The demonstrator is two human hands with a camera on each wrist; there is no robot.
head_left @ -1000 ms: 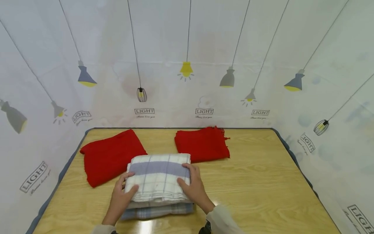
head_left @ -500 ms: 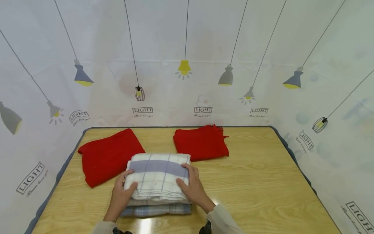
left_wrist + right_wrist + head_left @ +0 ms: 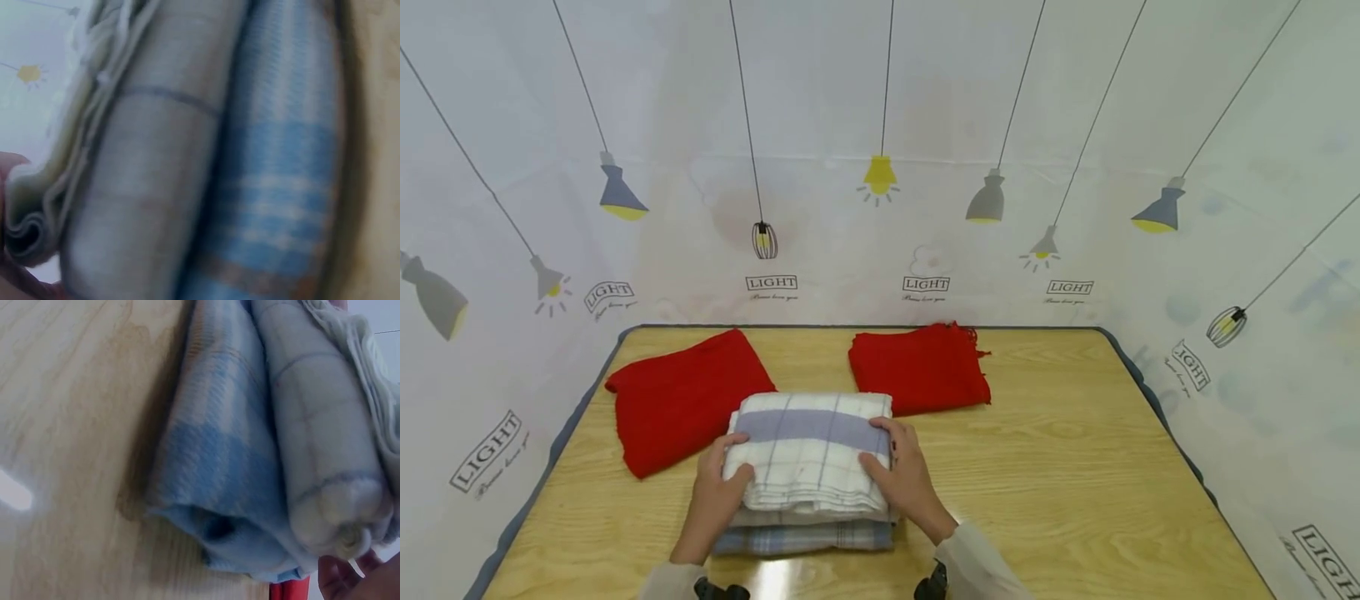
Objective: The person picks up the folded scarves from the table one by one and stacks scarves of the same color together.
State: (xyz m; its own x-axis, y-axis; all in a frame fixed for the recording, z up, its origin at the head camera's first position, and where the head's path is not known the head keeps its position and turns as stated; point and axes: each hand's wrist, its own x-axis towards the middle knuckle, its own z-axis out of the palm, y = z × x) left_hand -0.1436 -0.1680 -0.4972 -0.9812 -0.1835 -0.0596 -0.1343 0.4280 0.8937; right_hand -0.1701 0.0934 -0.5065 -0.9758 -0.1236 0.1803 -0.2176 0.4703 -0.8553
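Observation:
In the head view a white cloth (image 3: 808, 450) with a purple band lies folded on top of a stack. Beneath it are a pale checked cloth (image 3: 153, 156) and, lowest on the table, a blue plaid cloth (image 3: 797, 537). My left hand (image 3: 715, 492) grips the left side of the white cloth, thumb over its upper face. On the opposite side my right hand (image 3: 910, 475) holds it the same way, its fingers partly hidden behind the edge. The right wrist view has fingertips (image 3: 337, 575) right at the rolled end of the pale cloth.
A red folded cloth (image 3: 688, 400) lies just behind the stack on the left. Another red cloth (image 3: 917, 371), with a fringe, lies at the back centre. The wooden table (image 3: 1075, 467) ends at a wall sheet (image 3: 820, 108) printed with lamps.

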